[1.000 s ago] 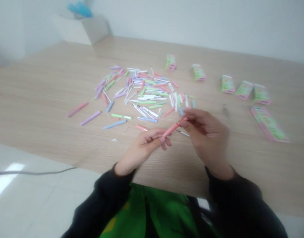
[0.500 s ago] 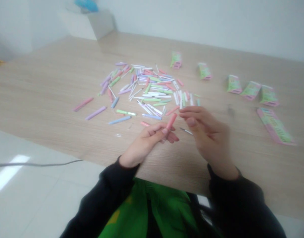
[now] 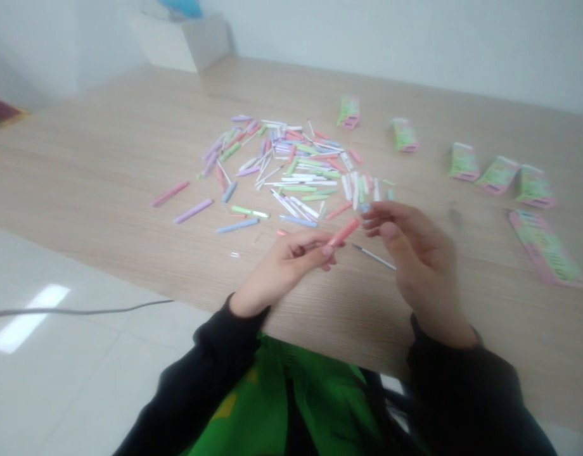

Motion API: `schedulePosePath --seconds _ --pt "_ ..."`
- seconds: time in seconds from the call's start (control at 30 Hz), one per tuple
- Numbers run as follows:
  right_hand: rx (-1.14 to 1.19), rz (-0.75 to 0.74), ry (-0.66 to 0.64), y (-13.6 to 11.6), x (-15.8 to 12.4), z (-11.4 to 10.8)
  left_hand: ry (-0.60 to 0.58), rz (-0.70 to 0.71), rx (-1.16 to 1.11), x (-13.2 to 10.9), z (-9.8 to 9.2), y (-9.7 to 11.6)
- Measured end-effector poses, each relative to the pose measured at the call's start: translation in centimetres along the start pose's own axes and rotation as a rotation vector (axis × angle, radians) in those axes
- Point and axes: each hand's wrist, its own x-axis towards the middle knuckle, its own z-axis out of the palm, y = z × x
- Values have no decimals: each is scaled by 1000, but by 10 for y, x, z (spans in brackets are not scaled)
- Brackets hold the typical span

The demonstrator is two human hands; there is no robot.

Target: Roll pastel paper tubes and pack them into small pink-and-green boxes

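In my left hand (image 3: 303,253) is a slim pink pen barrel (image 3: 345,233), pinched between thumb and fingers and slanting up to the right. My right hand (image 3: 415,259) hovers just right of its upper end, fingers curved and the thumb apart from them. A small bluish piece (image 3: 365,208) shows at the right fingertips; whether it is touched or lies behind them I cannot tell. Below the right fingers a thin pen refill (image 3: 374,256) with a dark tip lies on the table. Beyond both hands spreads a pile of pastel pen parts and white sticks (image 3: 305,171).
Several green and pink packets (image 3: 464,162) stand at the right of the wooden table (image 3: 106,145), with a flat one (image 3: 548,247) nearer. Loose pens, among them a purple one (image 3: 193,211), lie left of the pile. A white box (image 3: 182,41) stands at the back left.
The pink barrel has tilted toward the right, closer to my right fingers. My right fingers have curled slightly, and more of the refill is visible. The view has shifted a little.
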Motion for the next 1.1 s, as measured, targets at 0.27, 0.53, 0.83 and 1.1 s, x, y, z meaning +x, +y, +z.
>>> schedulePosePath --seconds 0.27,0.53,0.83,1.1 --pt "590 457 -324 21 -10 20 155 209 623 -4 3 19" --pt "883 697 -403 18 -15 28 181 191 499 -5 0 27" --pt "906 766 -397 16 -12 19 239 248 458 -5 -7 28" --pt "987 862 -439 20 -12 22 252 274 406 1 -14 28"
